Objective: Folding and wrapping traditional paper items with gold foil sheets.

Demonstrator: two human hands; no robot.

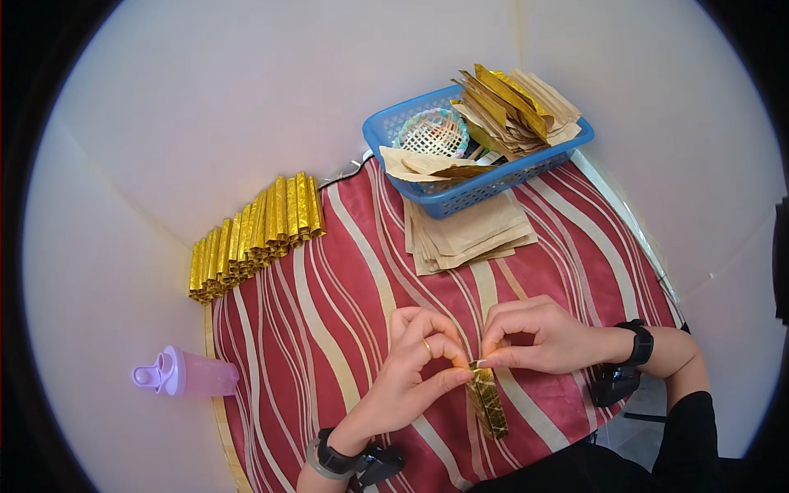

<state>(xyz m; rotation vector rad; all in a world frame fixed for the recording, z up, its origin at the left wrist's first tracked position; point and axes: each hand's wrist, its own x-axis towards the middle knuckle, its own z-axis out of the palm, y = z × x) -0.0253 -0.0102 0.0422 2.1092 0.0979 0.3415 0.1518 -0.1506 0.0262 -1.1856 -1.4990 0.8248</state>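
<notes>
A narrow folded strip of gold paper [491, 408] hangs at the front middle of the table, slanting down toward me. My left hand [417, 361] pinches its upper end between thumb and forefinger. Right beside it, my right hand [530, 335] pinches the same end, its fingertips almost touching the left ones. Beyond my hands lies a stack of brown paper sheets [468, 234]. At the far left, several gold paper rolls [263, 226] are piled in a row against the wall.
A blue plastic basket [444, 201] at the back holds gold and brown papers [514, 107] and a small woven basket [433, 133]. A lilac bottle [193, 374] lies by the left table edge. The striped red cloth [329, 287] covers the table; pale walls [246, 90] stand close around.
</notes>
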